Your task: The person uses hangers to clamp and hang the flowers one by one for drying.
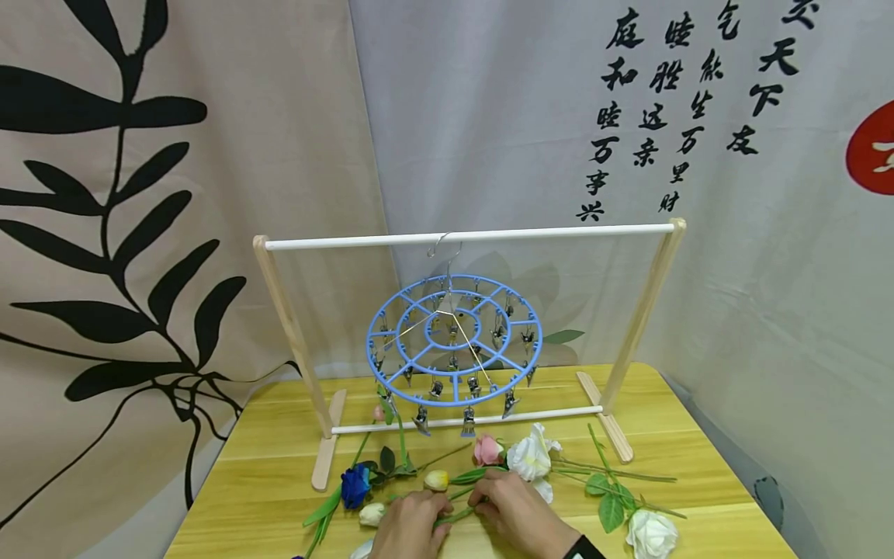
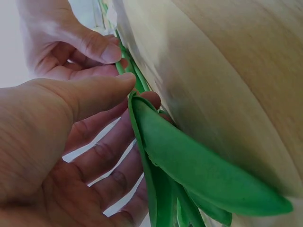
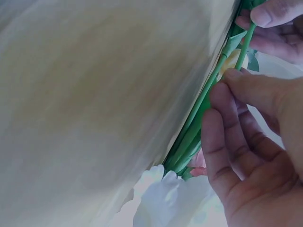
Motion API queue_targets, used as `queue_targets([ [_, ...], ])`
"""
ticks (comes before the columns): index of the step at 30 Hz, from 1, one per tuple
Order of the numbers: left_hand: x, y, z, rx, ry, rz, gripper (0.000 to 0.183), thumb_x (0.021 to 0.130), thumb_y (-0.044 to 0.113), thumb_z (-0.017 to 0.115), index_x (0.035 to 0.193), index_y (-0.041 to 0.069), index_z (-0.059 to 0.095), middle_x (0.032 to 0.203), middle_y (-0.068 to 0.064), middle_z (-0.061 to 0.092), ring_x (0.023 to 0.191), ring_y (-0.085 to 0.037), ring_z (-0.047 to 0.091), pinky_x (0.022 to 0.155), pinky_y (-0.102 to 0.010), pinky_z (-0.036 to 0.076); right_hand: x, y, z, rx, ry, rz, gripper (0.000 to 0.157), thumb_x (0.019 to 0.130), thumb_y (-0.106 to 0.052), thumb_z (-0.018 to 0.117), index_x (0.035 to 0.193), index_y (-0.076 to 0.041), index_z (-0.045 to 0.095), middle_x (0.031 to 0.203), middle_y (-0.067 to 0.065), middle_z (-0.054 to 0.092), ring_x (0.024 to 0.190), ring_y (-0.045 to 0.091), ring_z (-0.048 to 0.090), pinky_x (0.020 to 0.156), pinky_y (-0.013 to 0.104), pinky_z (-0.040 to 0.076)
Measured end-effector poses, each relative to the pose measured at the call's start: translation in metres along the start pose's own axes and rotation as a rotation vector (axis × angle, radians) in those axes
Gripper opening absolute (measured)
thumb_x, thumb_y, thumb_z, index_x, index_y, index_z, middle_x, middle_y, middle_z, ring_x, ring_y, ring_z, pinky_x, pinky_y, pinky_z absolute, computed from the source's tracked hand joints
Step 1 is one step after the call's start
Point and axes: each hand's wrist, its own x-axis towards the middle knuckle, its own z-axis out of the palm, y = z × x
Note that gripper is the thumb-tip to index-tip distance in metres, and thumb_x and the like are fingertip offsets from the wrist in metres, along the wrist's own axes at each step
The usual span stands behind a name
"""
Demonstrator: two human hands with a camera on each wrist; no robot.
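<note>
Backdrop (image 1: 475,109): black characters (image 1: 618,74), including 和睦万事兴 and 天下友; cropped red seal (image 1: 866,140). Left hand (image 1: 410,522), right hand (image 1: 520,512): near each other, each pinching green stem (image 3: 245,47), probably the same one, over wooden tabletop (image 1: 230,497). Head view only: blue clip hanger (image 1: 454,403). Left wrist view: broad leaf (image 2: 203,158), close.

Bare right hand (image 1: 515,508), black cuff or strap (image 1: 585,549) at its wrist (image 1: 559,537)

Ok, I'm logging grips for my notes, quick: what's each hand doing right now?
Left hand: holding, pinching a green stem.
Right hand: holding, pinching the same green stem.
</note>
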Motion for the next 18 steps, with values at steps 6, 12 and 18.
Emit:
queue_targets([
  [6, 0.000, -0.001, 0.001, -0.017, 0.001, 0.007, 0.014, 0.095, 0.018, 0.099, 0.103, 0.022, 0.088, 0.094, 0.010, 0.083, 0.079, -0.003, 0.072, 0.068, -0.027, 0.059, 0.002, -0.003, -0.002, -0.022, 0.019, -0.018, 0.016, 0.100, -0.005, 0.092, 0.103, -0.020, 0.087, 0.104, -0.009, 0.080, 0.099, 0.002, 0.075, 0.086, 0.019, 0.063],
  [12, -0.003, -0.004, -0.002, -0.082, -0.001, -0.013, 0.013, 0.096, 0.014, 0.097, 0.100, 0.022, 0.088, 0.093, 0.010, 0.082, 0.077, -0.002, 0.071, 0.066, -0.027, 0.057, 0.002, -0.007, -0.004, -0.037, 0.039, -0.034, 0.017, 0.098, -0.006, 0.093, 0.102, -0.021, 0.087, 0.103, -0.010, 0.079, 0.098, 0.002, 0.074, 0.084, 0.018, 0.062],
  [18, -0.005, -0.006, -0.006, -0.132, 0.001, -0.006, 0.012, 0.098, 0.011, 0.094, 0.102, 0.021, 0.089, 0.094, 0.008, 0.083, 0.078, -0.002, 0.071, 0.065, -0.026, 0.056, 0.002, -0.011, -0.009, -0.031, 0.035, -0.015, 0.015, 0.099, -0.005, 0.092, 0.103, -0.019, 0.087, 0.104, -0.009, 0.079, 0.097, 0.002, 0.074, 0.082, 0.016, 0.061],
])
